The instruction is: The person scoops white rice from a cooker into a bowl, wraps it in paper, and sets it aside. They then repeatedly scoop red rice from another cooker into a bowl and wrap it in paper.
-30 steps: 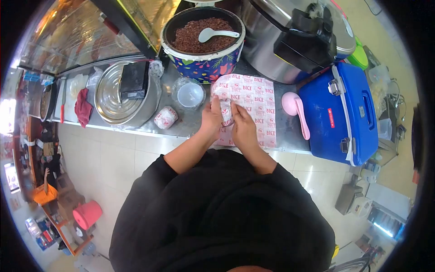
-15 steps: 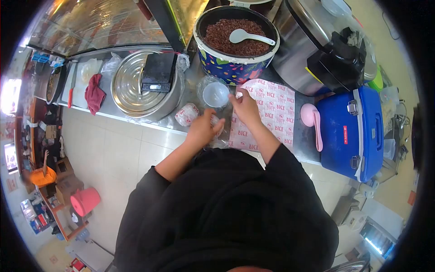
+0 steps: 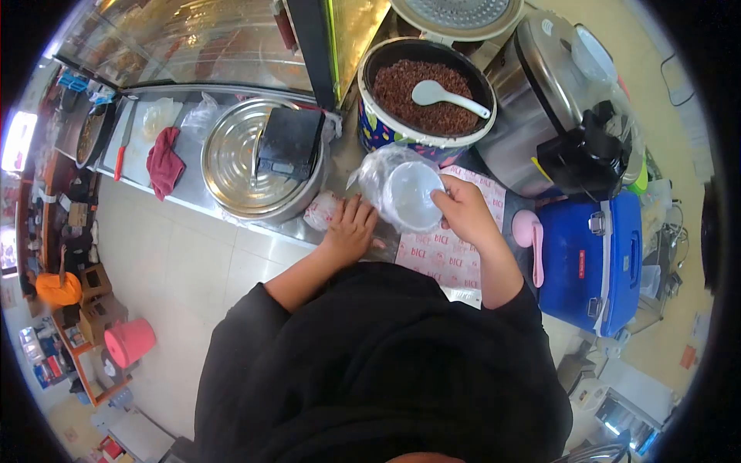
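Observation:
My right hand [image 3: 465, 212] grips the rim of a small white bowl [image 3: 414, 195], thumb over its edge. Clear plastic film [image 3: 384, 174] bunches around the bowl's left side. The bowl is raised and tilted above a sheet of red-printed wrapping paper [image 3: 438, 258]. My left hand [image 3: 350, 231] lies palm down at the counter's front edge, fingers stretched forward. Touching or close beside its fingers is a round bundle [image 3: 319, 211] in the same printed paper. What lies under the left palm is hidden.
Behind the bowl stands an open rice cooker [image 3: 378, 131] of dark red rice with a white rice paddle [image 3: 448, 99]. Left is a lidded steel pot [image 3: 224, 166] carrying a black scale [image 3: 289, 143]. Rightward are a pink scoop [image 3: 528, 231], a blue cooler box [image 3: 571, 255] and a steel cooker [image 3: 505, 123].
My right hand has lifted the bowl off the counter, toward the right and nearer me, with the film trailing. The left hand has flattened beside the paper bundle. The view has shifted slightly.

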Tool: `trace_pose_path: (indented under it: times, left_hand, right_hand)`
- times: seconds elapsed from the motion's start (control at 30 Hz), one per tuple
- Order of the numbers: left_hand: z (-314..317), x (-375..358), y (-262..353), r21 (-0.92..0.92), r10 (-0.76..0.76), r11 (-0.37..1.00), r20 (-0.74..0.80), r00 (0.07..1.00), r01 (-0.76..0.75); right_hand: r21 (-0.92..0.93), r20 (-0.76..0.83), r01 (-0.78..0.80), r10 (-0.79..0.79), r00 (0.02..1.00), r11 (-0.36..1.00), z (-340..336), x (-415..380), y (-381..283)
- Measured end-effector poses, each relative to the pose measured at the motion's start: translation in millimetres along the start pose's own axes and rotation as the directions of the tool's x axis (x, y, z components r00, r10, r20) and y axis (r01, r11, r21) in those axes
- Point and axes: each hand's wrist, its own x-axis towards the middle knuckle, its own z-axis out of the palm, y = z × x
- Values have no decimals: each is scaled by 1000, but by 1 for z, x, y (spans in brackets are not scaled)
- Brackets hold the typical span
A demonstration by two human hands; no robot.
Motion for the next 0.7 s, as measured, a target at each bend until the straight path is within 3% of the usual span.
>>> trace_pose_path:
  times: [0.07, 0.1, 0.13, 0.17, 0.2, 0.23, 0.27, 0.33, 0.37, 0.4, 0.5, 0.6, 0.63, 0.67, 0.7]
  left_hand:
    - [-15, 6, -2, -318, -75, 946, -35, 997, 60]
    - [-5, 8, -13, -640, -148, 760, -6, 989, 110]
    - [-31, 16, -8, -923, -210, 337, 116, 971, 183]
    - [-61, 20, -1, -960, -203, -175, 253, 946, 220]
    - [-88, 25, 4, -742, -126, -638, 367, 922, 208]
    - [-98, 29, 4, -645, 15, -754, 172, 985, 124]
    - [-98, 31, 1, -672, -8, -727, 213, 977, 141]
    - [-93, 32, -4, -713, -60, -678, 296, 953, 179]
    - [-75, 29, -14, -638, 24, -757, 188, 982, 140]
    - [-74, 31, -15, -705, 2, -694, 205, 979, 149]
    - [-68, 41, -17, -846, -132, -516, 236, 963, 137]
    - [-62, 52, -25, -875, -414, -484, 255, 874, 26]
    - [-65, 58, -34, -940, -437, -339, 196, 878, 41]
    - [-69, 62, -32, -823, -467, -555, 185, 864, -124]
    - [-73, 68, -32, -811, -514, -560, 177, 839, -171]
  right_hand:
    - [-92, 72, 92, -86, 994, 992, -9, -1, -30]
    - [-166, 112, 138, -120, 986, 976, -13, 1, -44]
    - [-236, 159, 180, -145, 977, 955, -16, 1, -57]
    - [-336, 243, 117, -34, 969, 935, -18, 6, -73]
    - [-335, 209, 202, -137, 968, 920, -21, 18, -78]
    - [-337, 174, 287, -240, 955, 897, -25, 32, -82]
    - [-345, 139, 368, -340, 930, 864, -30, 50, -87]
    - [-802, -71, 309, -596, 800, 511, -47, 103, -89]
    - [-905, -105, 138, -524, 845, 403, -53, 127, -80]
    - [-963, -157, -34, -455, 877, 267, -57, 148, -70]
    - [-954, -142, -104, -117, 983, 281, -54, 185, -53]
    - [-956, -134, -60, -249, 959, 286, -60, 194, -64]
    - [-968, -74, 17, -346, 935, 252, -65, 199, -68]
    - [-958, 40, 185, -538, 842, 219, -69, 200, -71]
    - [-949, 104, 254, -573, 813, 188, -70, 206, -68]
